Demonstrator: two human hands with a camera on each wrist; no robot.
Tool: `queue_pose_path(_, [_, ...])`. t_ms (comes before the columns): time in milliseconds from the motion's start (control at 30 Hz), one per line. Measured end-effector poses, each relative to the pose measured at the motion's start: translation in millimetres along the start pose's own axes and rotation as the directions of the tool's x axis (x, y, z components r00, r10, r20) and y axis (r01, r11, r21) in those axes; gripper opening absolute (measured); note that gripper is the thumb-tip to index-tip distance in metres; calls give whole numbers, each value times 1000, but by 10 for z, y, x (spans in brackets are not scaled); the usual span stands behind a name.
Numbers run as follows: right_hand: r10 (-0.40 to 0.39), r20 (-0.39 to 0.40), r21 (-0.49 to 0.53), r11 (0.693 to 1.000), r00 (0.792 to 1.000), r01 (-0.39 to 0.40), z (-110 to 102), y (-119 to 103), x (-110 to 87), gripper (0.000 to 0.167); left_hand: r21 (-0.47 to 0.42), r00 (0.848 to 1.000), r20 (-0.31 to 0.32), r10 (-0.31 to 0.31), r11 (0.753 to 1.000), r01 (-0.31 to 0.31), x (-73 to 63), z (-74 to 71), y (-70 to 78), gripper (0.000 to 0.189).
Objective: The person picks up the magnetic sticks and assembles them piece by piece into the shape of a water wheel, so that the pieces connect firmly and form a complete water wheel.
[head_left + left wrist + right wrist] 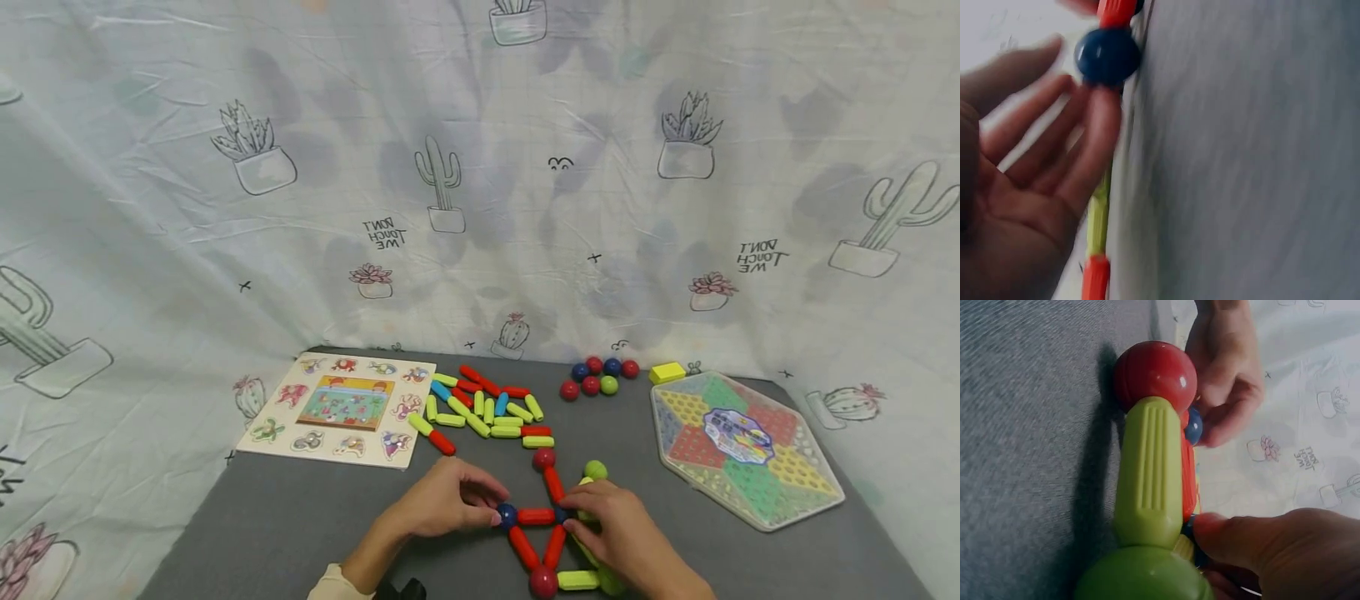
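A flat frame of magnetic rods and balls lies at the table's front. My left hand (442,498) is at its left corner, one fingertip touching a blue ball (1108,57) and another digit standing apart from it. My right hand (618,529) pinches a second blue ball (561,515) between thumb and fingers, largely covering it. A red rod (536,517) joins these two balls. Other red rods lead to a near red ball (543,581) and a far red ball (544,458). A yellow-green rod (1149,469) links the near red ball to a green ball (1144,575).
Loose yellow-green, red and blue rods (478,404) lie farther back, beside a wooden picture puzzle (262,433). Several loose balls (591,385) and a yellow block (667,372) are at the back. A hexagonal game board (750,450) lies at right. A patterned cloth (480,192) hangs behind.
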State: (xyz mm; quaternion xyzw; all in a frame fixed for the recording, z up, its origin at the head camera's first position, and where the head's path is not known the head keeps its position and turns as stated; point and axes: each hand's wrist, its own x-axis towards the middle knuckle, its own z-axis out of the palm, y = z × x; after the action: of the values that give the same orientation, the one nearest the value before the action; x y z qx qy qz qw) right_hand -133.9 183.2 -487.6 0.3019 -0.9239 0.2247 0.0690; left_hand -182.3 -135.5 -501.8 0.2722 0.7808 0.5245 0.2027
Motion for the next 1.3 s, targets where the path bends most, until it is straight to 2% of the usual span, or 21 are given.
queue_pose_path(67, [-9,-12,5,1000,1000,9,7,8,-4,20,-58,1000,-3,20,998,-20,-37,-115,-29,32])
queue_pose_path(133, [-17,-21,12,1000,1000,18,11,12,-5,21,-90,999,-37,39,995,-42,-70,-249,-59,34])
queue_pose_path(233, [-15,-13,20,1000,1000,15,6,15,-6,21,-112,990,-130,46,992,-61,-102,-449,-112,34])
queue_pose_path(333, [-5,6,27,1000,1000,5,1,17,-6,20,-90,977,-204,64,992,-84,-110,-631,-199,35])
queue_pose_path(467, [-2,12,26,1000,1000,1,9,21,-8,20,-2,967,-247,59,998,-62,-87,-790,-289,36])
queue_pose_path(533, [3,16,26,1000,1000,-3,15,24,-11,20,78,968,-248,50,996,-31,-65,-816,-305,36])
queue_pose_path(600, [11,26,26,1000,1000,-11,19,27,-13,20,183,967,-250,39,983,8,-34,-811,-297,35])
queue_pose_path(667, [14,33,31,999,999,-15,22,28,-14,20,316,966,-252,55,948,28,-3,-780,-269,33])
queue_pose_path(733, [14,37,32,999,999,-15,21,27,-13,20,440,966,-243,84,897,32,34,-738,-227,32])
queue_pose_path(833, [11,35,34,999,999,-12,15,24,-15,20,606,969,-202,142,795,10,94,-673,-172,28])
queue_pose_path(900, [13,36,32,999,999,-14,9,22,-17,21,678,973,-171,155,735,2,130,-636,-145,23])
queue_pose_path(933, [13,35,33,999,999,-15,7,20,-18,21,703,975,-162,153,711,6,145,-619,-138,20])
queue_pose_path(1000, [17,35,36,999,999,-18,5,17,-20,21,720,977,-166,136,694,25,170,-590,-126,19])
queue_pose_path(1067, [25,39,37,999,999,-26,4,13,-22,21,701,974,-198,114,710,59,176,-564,-128,18])
queue_pose_path(1133, [27,41,38,999,999,-29,5,11,-21,21,659,962,-251,109,747,88,166,-538,-127,21])
queue_pose_path(1167, [29,42,38,999,999,-30,6,10,-21,21,628,954,-281,110,773,96,160,-525,-124,22])
queue_pose_path(1300, [33,44,40,999,998,-35,6,10,-19,21,500,900,-411,145,861,89,142,-453,-81,22])
